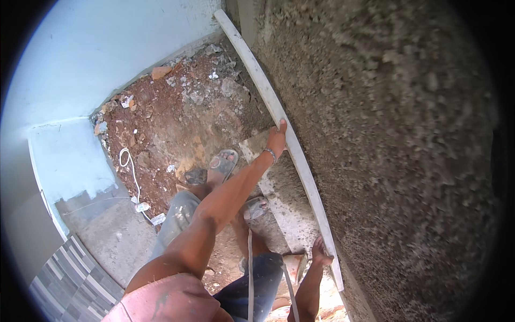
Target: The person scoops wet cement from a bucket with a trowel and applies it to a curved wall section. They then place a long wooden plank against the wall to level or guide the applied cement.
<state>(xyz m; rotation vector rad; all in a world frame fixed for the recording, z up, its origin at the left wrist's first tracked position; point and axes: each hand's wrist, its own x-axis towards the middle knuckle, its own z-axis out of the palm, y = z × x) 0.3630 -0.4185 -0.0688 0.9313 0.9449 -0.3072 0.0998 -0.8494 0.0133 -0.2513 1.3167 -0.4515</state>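
Observation:
A long pale straightedge bar point(308, 182) runs along the foot of a rough, wet-looking mortar wall point(397, 150), from the far end to near my right hand. My left hand point(276, 139) is closed around the bar's middle, thumb on its upper side, with a bracelet at the wrist. Close to the near end, my right hand point(321, 253) grips the bar too, its fingers partly hidden. Beneath the bar on the ground lies a pale flat board point(295, 222) spattered with mortar. My sandalled feet point(222, 163) stand left of it.
Reddish soil with broken rubble point(161, 115) covers the floor on the left. A white cable point(131, 172) with connectors lies there, beside a light-blue wall point(118, 48). A patterned tile surface point(75, 279) is at lower left. Two pale straps point(250, 273) hang near my legs.

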